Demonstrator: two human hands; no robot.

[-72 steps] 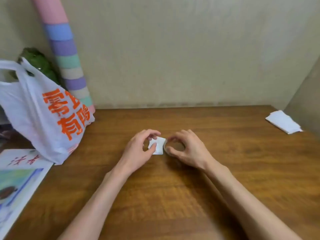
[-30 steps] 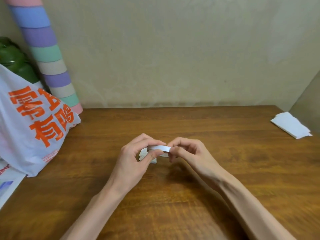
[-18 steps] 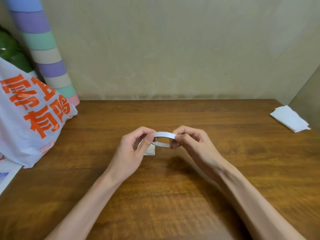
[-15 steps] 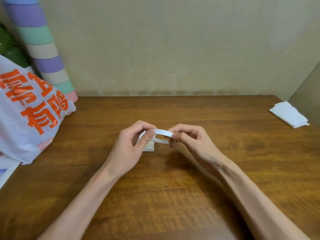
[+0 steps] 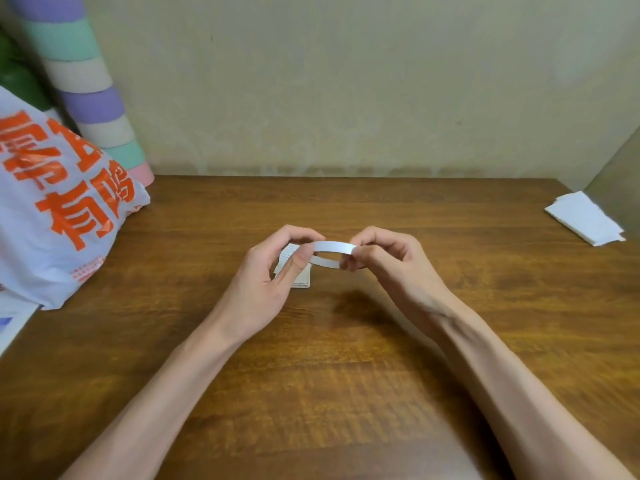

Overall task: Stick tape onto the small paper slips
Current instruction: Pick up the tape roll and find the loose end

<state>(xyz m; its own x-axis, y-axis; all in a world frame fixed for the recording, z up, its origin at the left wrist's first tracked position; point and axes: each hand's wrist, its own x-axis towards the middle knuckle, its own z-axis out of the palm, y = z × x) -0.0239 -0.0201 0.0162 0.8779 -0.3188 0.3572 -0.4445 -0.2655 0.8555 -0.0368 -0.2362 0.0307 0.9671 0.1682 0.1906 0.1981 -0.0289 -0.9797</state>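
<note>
A thin white roll of tape (image 5: 331,247) is held a little above the wooden table (image 5: 346,358), its ring lying nearly flat. My left hand (image 5: 268,275) pinches its left rim with thumb and fingers. On the opposite rim, my right hand (image 5: 384,261) pinches with curled fingers. Under my left fingers a small stack of white paper slips (image 5: 300,275) lies on the table, partly hidden by that hand.
A white plastic bag with orange print (image 5: 59,216) stands at the left edge. Behind it leans a striped pastel roll (image 5: 93,105). A folded white paper pile (image 5: 585,218) lies at the far right by the wall corner.
Both hands lifted the tape roll off the table, where it lay beside the slips, and now hold it in the air above them. The camera view shifted slightly.
</note>
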